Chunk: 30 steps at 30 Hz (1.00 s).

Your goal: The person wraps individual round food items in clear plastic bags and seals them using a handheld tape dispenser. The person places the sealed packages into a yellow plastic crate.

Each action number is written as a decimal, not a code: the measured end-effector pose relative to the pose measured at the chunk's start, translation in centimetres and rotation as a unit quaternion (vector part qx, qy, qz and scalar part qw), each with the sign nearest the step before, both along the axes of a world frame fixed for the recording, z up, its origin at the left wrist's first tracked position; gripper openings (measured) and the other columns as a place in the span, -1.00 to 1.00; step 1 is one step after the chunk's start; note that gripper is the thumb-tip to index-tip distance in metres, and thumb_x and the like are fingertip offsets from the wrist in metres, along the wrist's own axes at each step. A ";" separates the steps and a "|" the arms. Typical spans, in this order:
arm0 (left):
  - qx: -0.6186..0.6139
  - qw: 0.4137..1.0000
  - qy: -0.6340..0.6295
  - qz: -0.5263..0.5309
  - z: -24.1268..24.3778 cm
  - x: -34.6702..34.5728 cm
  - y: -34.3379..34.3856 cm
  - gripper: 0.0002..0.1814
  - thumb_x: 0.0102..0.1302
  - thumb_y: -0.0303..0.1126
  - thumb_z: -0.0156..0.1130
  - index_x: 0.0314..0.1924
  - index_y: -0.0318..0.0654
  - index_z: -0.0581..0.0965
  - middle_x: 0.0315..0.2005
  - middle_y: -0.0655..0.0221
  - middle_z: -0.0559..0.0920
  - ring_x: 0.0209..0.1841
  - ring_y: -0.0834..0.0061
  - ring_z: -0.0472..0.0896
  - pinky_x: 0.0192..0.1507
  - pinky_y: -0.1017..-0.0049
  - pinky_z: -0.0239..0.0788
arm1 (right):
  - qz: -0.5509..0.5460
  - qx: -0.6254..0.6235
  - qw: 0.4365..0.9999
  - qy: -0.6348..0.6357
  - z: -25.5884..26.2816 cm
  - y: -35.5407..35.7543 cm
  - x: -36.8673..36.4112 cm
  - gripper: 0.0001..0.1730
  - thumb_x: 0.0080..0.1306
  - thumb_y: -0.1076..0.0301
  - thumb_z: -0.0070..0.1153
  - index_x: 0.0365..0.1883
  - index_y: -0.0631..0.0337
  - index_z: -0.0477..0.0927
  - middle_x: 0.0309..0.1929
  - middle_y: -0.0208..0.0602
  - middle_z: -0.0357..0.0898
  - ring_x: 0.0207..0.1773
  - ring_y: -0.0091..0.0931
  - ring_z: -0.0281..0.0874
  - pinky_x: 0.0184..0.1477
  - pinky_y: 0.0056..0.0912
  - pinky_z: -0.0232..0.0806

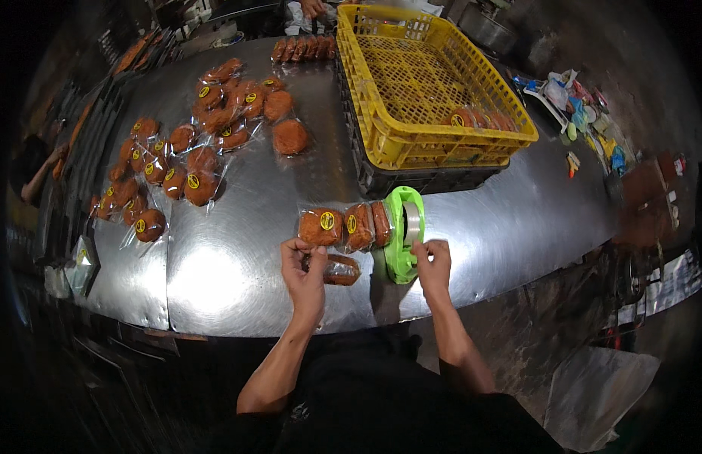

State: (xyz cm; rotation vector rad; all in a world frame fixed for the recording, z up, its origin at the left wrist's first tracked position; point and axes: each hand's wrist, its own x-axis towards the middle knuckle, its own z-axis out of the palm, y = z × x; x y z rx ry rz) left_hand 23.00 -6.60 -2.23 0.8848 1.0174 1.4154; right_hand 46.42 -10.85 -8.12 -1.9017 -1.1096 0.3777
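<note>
A flat, brown bread piece in clear film [343, 270] is pinched at its left end by my left hand [306, 271], low over the steel table. Directly beyond it, several wrapped breads [321, 227] stand in a row, some bearing yellow round stickers. At the row's right end is a green tape dispenser [395, 258] with a roll of clear tape [411, 222]. My right hand [435, 265] has its thumb and fingertips closed at the near side of that roll, apparently on the tape. Any tape between the fingertips is too fine to make out.
Many wrapped round breads [200, 184] lie loosely on the steel table [260, 187] to the left. A yellow plastic crate [453, 150], stacked on a black crate [424, 180], holds a few packs. Across the table are another person's hand [313, 8] and a bread row [303, 49].
</note>
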 end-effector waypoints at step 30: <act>-0.087 0.975 -0.202 -0.013 -1.0 -10.8 0.0 -0.38 0.20 -0.51 0.30 0.26 -0.38 0.32 0.07 0.17 0.51 0.10 0.35 0.53 0.23 0.32 0.36 | 0.412 -0.069 0.906 0.066 7.8 8.4 -13.4 -0.51 0.17 0.30 0.32 -0.01 0.19 0.37 -0.01 -0.17 0.39 0.10 -0.31 0.40 0.17 -0.23 0.23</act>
